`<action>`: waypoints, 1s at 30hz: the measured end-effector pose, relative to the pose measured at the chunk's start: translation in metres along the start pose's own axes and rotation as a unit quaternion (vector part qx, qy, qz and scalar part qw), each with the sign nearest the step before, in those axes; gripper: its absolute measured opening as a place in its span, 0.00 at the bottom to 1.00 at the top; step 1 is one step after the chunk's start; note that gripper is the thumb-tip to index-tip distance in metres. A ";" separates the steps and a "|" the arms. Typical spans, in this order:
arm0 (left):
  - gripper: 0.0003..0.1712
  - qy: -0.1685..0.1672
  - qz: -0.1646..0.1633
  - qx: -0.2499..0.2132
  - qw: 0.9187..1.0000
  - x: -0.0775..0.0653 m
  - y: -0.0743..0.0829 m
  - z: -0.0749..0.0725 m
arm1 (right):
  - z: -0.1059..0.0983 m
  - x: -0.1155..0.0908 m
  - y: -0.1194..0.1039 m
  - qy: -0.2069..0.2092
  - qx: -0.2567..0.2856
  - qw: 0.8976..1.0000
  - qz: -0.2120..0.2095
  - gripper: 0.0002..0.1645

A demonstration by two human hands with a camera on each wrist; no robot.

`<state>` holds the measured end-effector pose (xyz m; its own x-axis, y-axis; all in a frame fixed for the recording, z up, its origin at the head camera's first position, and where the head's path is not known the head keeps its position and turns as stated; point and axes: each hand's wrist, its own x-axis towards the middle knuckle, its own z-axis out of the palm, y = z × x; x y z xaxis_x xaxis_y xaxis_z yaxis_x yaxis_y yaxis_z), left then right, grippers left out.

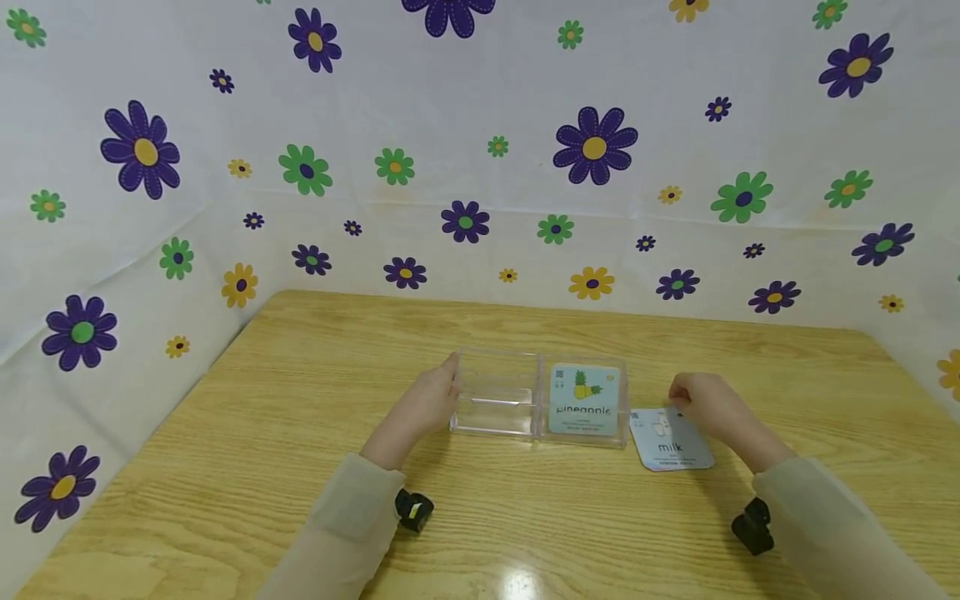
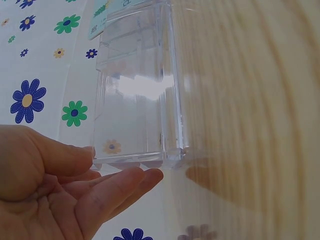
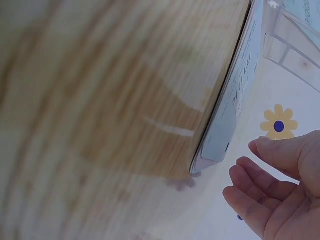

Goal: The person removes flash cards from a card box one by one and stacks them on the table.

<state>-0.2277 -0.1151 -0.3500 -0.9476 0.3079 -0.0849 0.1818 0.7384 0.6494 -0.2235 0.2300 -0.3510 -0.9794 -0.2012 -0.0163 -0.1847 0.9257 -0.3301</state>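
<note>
A clear plastic box (image 1: pixel 495 414) lies on the table, its left compartment showing no card. In its right compartment sits a pineapple card (image 1: pixel 585 400). My left hand (image 1: pixel 423 400) is at the box's left end; in the left wrist view the hand (image 2: pixel 75 185) has its thumb at the rim and fairly straight fingers along the outer end wall. Right of the box lies a stack of cards with a milk card (image 1: pixel 671 450) on top. Over the stack's far right corner is my right hand (image 1: pixel 708 404). The right wrist view shows the hand (image 3: pixel 280 190) with loosely bent fingers, apart from the cards (image 3: pixel 222 125).
The wooden table (image 1: pixel 360 350) reaches back to a white flower-patterned cloth (image 1: pixel 450 108), which also hangs at the left and right. A black wrist strap (image 1: pixel 414 510) shows below the left sleeve and another strap (image 1: pixel 752 527) below the right.
</note>
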 end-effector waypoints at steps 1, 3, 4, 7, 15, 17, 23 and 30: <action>0.29 0.000 0.001 0.001 1.000 0.000 0.000 0.000 | 0.000 0.000 0.000 0.000 0.000 1.000 0.000 0.04; 0.29 0.000 0.004 0.004 1.000 0.001 0.000 0.000 | -0.001 -0.001 0.000 -0.002 0.002 1.000 -0.003 0.04; 0.29 -0.001 0.003 0.005 1.000 0.001 0.000 0.000 | -0.001 -0.001 0.000 -0.006 0.002 1.000 -0.005 0.04; 0.29 -0.001 0.002 0.006 1.000 0.001 0.001 0.000 | -0.001 -0.001 0.000 -0.032 -0.001 0.999 -0.011 0.08; 0.29 -0.002 -0.006 0.003 1.000 0.002 0.002 0.000 | 0.003 0.001 0.005 -0.101 -0.019 0.995 -0.007 0.20; 0.29 0.001 -0.006 0.003 1.000 0.002 0.002 0.000 | 0.003 0.001 0.006 -0.103 -0.024 0.994 -0.010 0.22; 0.29 0.006 -0.006 0.006 1.000 0.003 0.001 0.000 | -0.001 -0.001 0.004 -0.111 -0.037 0.993 0.002 0.21; 0.29 0.011 -0.002 0.003 1.000 0.000 0.003 -0.001 | -0.005 -0.006 0.004 -0.113 -0.051 0.992 0.012 0.18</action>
<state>-0.2276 -0.1132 -0.3478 -0.9538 0.2918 -0.0716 0.1788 0.7429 0.6451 -0.2185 0.2366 -0.3475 -0.9421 -0.2356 -0.2388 -0.1807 0.9562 -0.2304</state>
